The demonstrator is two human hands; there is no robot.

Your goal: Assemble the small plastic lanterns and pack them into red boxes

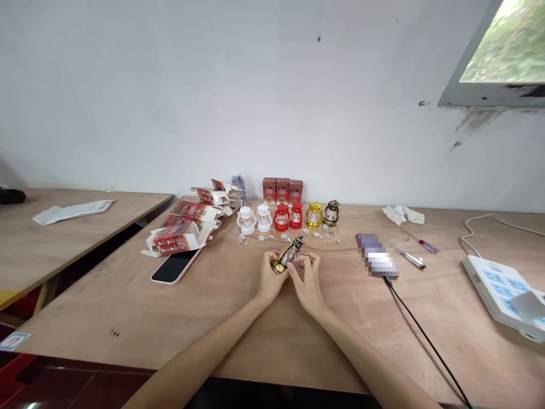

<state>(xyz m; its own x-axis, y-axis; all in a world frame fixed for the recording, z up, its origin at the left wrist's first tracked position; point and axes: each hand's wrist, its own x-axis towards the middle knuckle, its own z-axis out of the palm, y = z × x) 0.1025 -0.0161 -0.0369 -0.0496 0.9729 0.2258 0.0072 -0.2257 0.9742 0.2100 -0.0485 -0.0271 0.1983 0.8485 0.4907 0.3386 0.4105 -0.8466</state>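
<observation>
A small gold-and-black toy lantern lies tilted between both my hands over the middle of the wooden table. My left hand cups its gold base, fingers curled round it. My right hand pinches the lantern's upper part with thumb and fingers. Just beyond stands a row of the same little lanterns: two white, two red, one gold and one dark bronze. Small loose parts lie scattered in front of that row.
Red lantern boxes stand by the wall; opened flat boxes pile at the left beside a black phone. To the right lie a blurred device with a cable, screwdrivers, a cloth and a white power strip. A second table stands left.
</observation>
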